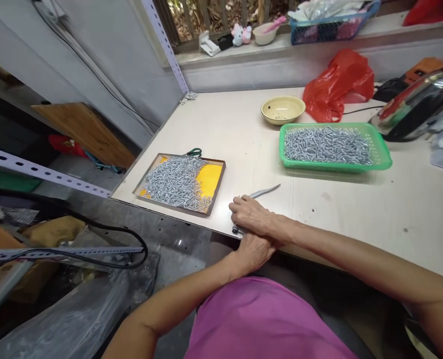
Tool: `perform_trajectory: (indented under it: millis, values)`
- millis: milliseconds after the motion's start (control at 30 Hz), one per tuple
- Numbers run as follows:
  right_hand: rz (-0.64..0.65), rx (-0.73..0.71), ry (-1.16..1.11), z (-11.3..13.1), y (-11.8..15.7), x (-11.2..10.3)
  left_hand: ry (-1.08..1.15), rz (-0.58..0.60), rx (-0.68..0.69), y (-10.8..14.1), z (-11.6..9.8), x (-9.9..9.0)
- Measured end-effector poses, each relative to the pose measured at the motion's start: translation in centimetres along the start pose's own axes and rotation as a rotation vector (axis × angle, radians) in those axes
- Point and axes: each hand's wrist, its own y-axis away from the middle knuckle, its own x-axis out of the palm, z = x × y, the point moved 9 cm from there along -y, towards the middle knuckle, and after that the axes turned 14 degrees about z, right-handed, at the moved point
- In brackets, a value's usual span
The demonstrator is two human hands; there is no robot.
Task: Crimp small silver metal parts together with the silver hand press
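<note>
My right hand (253, 215) lies at the table's front edge with its fingers curled closed. What those fingers hold, if anything, is hidden. A narrow grey pointed strip (266, 191) sticks out beyond the knuckles, and a small dark metal piece (237, 229) shows below the fingers; I cannot tell whether they join. Crossed under the right wrist is my left hand (256, 251), its fingers hidden. To the left, a shallow brown-rimmed tray (217, 187) with a yellow bottom carries a heap of small silvery metal pins (174, 182). Similar pins (328, 144) fill a green plastic basket (383, 152) on the right.
Dark-handled scissors (195, 152) lie behind the tray. Farther back are a cream bowl (283, 109), a red plastic bag (337, 87) and a metal kettle (419, 104). A perforated metal post (169, 50) rises at the back left corner. Bags and boxes crowd the floor at left.
</note>
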Motion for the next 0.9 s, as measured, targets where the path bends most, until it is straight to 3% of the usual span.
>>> perform_trajectory:
  millis: [233,333,400,500,567,667,767,900]
  values:
    - [-0.091,-0.016,0.018,0.8,-1.3,-2.0,-0.007,-0.046,0.025,1.0,-0.3,0.1]
    - [-0.249,0.082,-0.053,-2.1,0.6,-5.3,-0.053,-0.103,0.080,2.2,0.5,-2.8]
    - [-0.472,0.211,-0.141,-6.1,4.2,-8.1,-0.102,-0.217,-0.017,3.4,3.4,-6.7]
    - [-0.732,0.421,-0.159,-13.2,11.2,-10.2,-0.202,-0.376,-0.433,5.7,10.9,-13.1]
    - [-0.777,0.627,-0.083,-17.8,15.2,-9.7,-0.240,-0.359,-0.618,6.7,15.2,-15.6]
    - [-0.663,0.710,-0.095,-21.7,17.7,-6.9,-0.281,-0.251,-0.719,6.5,19.4,-16.4]
    - [-0.601,0.659,-0.123,-20.2,17.5,-4.6,-0.307,-0.144,-0.751,5.7,21.2,-15.6]
    - [-0.523,0.424,-0.328,-12.5,13.8,-2.0,-0.349,-0.062,-0.762,4.5,21.6,-15.1]
